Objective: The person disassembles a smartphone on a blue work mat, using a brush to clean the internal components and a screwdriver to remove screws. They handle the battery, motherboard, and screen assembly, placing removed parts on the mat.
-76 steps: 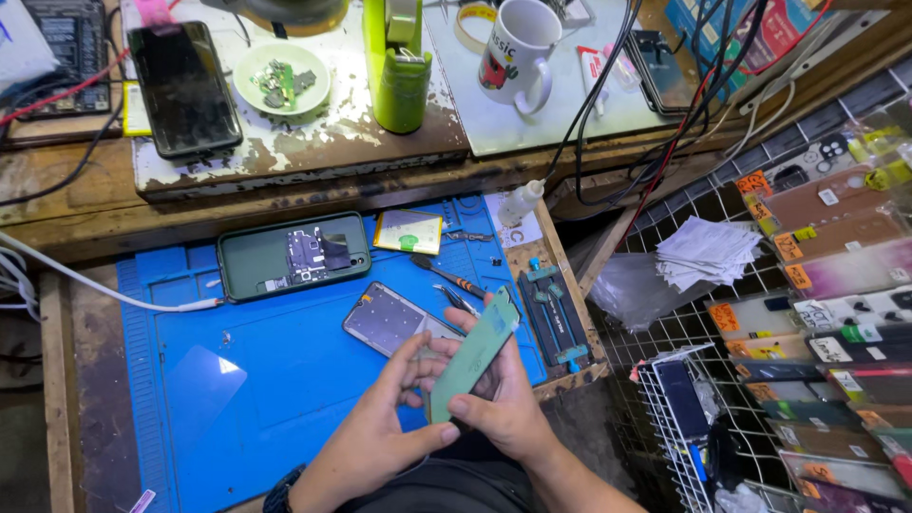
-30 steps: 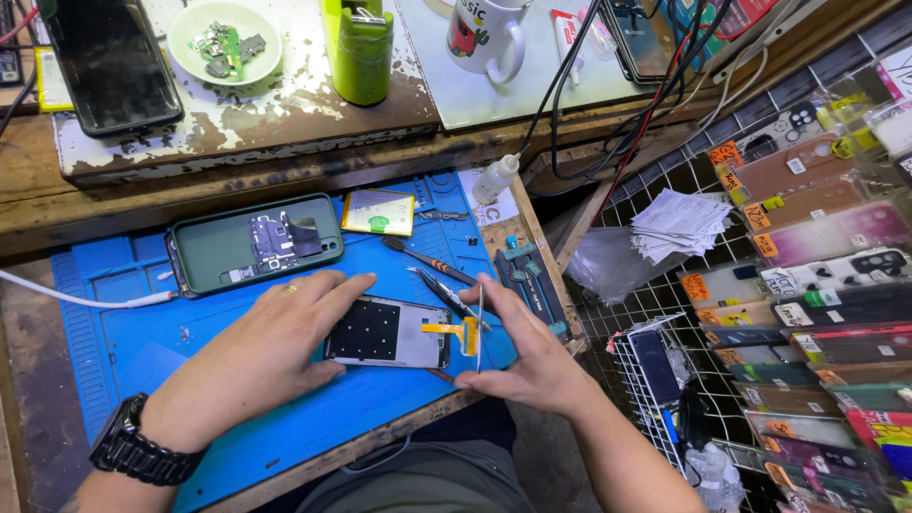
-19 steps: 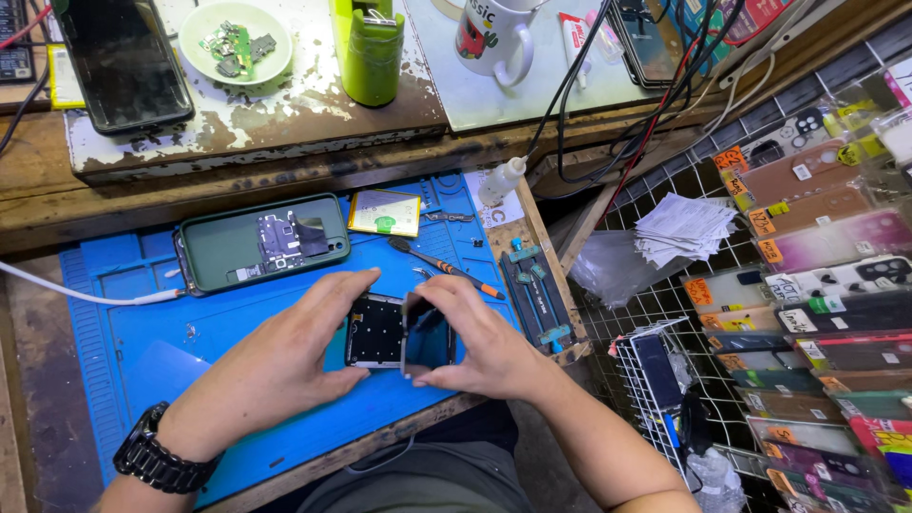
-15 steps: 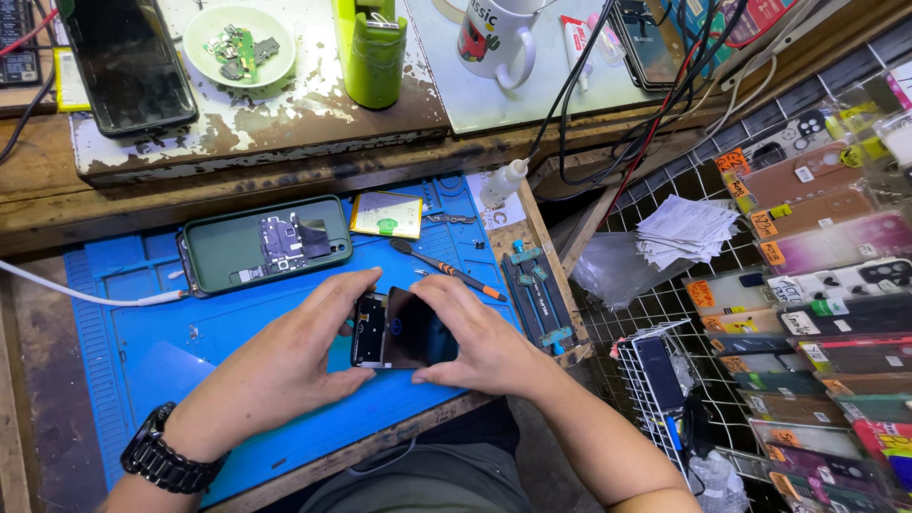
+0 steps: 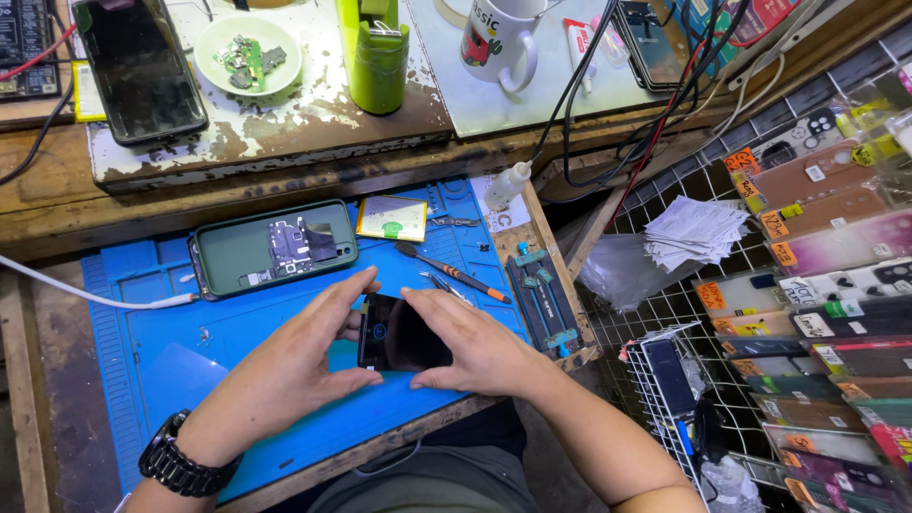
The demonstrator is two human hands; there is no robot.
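Observation:
Both hands hold a dark smartphone (image 5: pixel 399 334) flat over the blue work mat (image 5: pixel 171 323). My left hand (image 5: pixel 304 356), with a black watch on its wrist, grips the phone's left end between thumb and fingers. The phone's right end sits under my right hand (image 5: pixel 475 342), fingers across its top and thumb below. Only the middle of the dark screen shows between the hands.
An opened green phone (image 5: pixel 274 249) with a white cable lies at the mat's back, beside a yellow battery (image 5: pixel 391 218), a screwdriver (image 5: pixel 453 271) and tweezers. The upper shelf holds a black phone (image 5: pixel 141 68), a parts dish (image 5: pixel 247 52), a green holder (image 5: pixel 376 57) and a mug (image 5: pixel 494 43). Phone-case racks fill the right.
The phone lay open-side up on the mat with my hands at its ends; both hands have since closed round it, and its dark screen faces up.

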